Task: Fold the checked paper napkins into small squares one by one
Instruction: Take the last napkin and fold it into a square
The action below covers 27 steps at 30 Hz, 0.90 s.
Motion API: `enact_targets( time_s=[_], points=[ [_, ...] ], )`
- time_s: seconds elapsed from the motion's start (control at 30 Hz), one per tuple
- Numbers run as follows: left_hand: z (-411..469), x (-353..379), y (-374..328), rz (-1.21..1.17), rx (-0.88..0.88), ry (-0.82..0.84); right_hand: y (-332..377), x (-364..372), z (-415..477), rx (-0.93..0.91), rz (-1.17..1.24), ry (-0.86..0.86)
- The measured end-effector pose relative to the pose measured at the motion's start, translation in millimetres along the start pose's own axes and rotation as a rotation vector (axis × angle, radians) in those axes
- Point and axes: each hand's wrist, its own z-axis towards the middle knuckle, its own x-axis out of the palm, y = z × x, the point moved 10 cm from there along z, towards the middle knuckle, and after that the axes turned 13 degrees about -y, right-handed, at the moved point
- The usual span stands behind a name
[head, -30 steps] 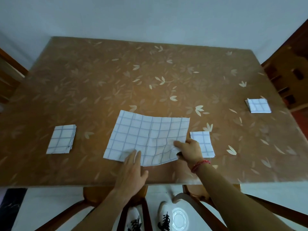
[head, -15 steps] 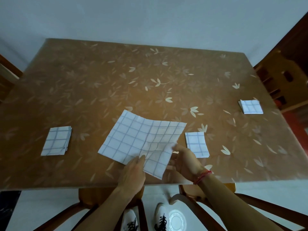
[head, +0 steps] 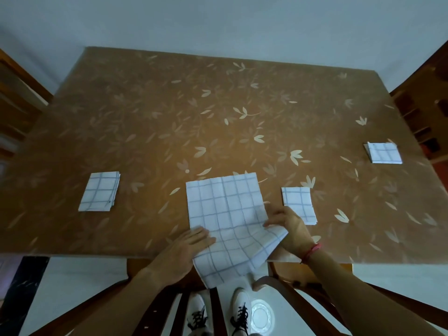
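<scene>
An unfolded white napkin with blue checks [head: 228, 214] lies at the table's front edge, its near part hanging over the edge. My left hand [head: 184, 251] presses flat on its near left corner. My right hand [head: 288, 229] pinches the napkin's right edge, which is lifted and creased. A small folded napkin [head: 299, 204] lies just right of it, partly behind my right hand. A stack of folded napkins [head: 100, 191] sits at the left, and another stack [head: 384, 152] at the far right.
The brown table [head: 218, 105] has a leaf-pattern cover. Wooden chairs stand at the left [head: 17, 98], at the right [head: 426, 98] and below the front edge [head: 303, 284]. My shoes [head: 240, 314] and a white round object [head: 261, 316] are on the floor.
The napkin has turned and slid toward me, so its near part now hangs over the table edge. My right hand has taken hold of its right edge; my left hand stays on the near left corner.
</scene>
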Motion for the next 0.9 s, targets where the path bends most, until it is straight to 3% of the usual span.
enact_targets(
  time_s=[0.07,0.2,0.37,0.53,0.73,0.9],
  points=[
    [-6,-10,12,0.032,-0.025,-0.117,11,6,-3,-0.114,-0.072,0.029],
    [-15,-19,26,0.041,-0.07,-0.244,4,20,-9,0.006,-0.061,0.19],
    [-11,-32,23,0.016,-0.097,-0.329,4,29,-15,0.013,-0.117,0.284],
    [-9,-45,26,0.075,-0.167,-0.381,3,26,-7,0.045,-0.077,0.26],
    [-6,-40,61,0.026,-0.456,-0.328,-18,26,10,0.224,-0.068,0.193],
    [6,-45,68,-0.036,-0.577,-0.357,-17,32,32,0.276,-0.013,0.155]
  ],
)
